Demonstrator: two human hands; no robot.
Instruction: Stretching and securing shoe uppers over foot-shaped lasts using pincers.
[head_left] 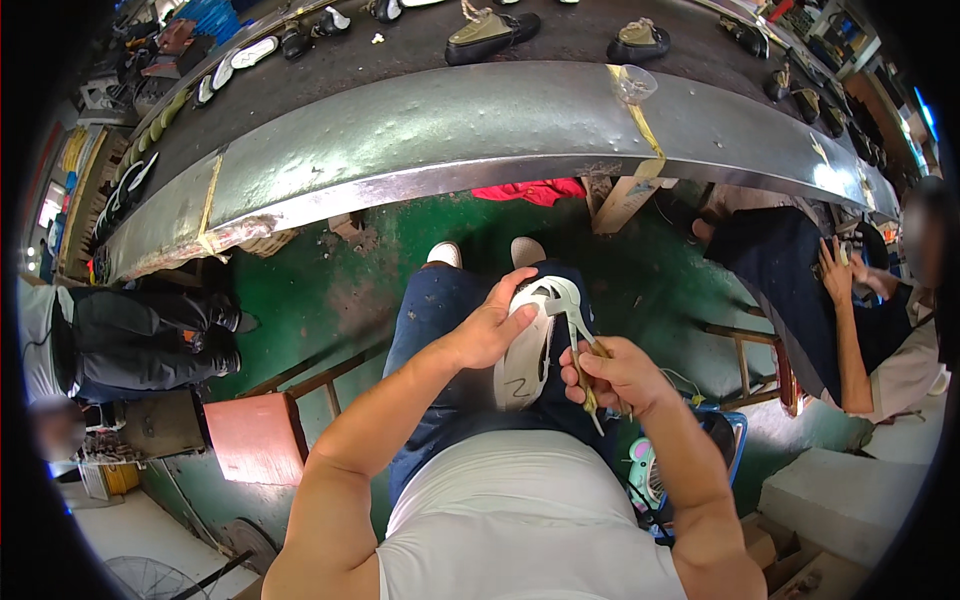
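Note:
A white shoe (519, 378) rests lengthwise on my lap, its toe pointing away from me, with a dark opening along one side. My left hand (493, 325) is closed round its left side near the toe, the thumb lying across the top. In my right hand (612, 374) I grip the worn, yellowish handles of metal pincers (572, 312). Their pale curved head lies against the shoe's toe end. Whether the jaws pinch the shoe's edge is too small to make out.
A metal-edged conveyor bench (400, 115) curves ahead, carrying several shoes (490, 38). A red-topped stool (256, 440) stands at left. A co-worker (850, 340) sits at right; another person's legs (150, 335) show at left. A blue-framed basket (725, 440) and grey block (830, 500) are near my right arm.

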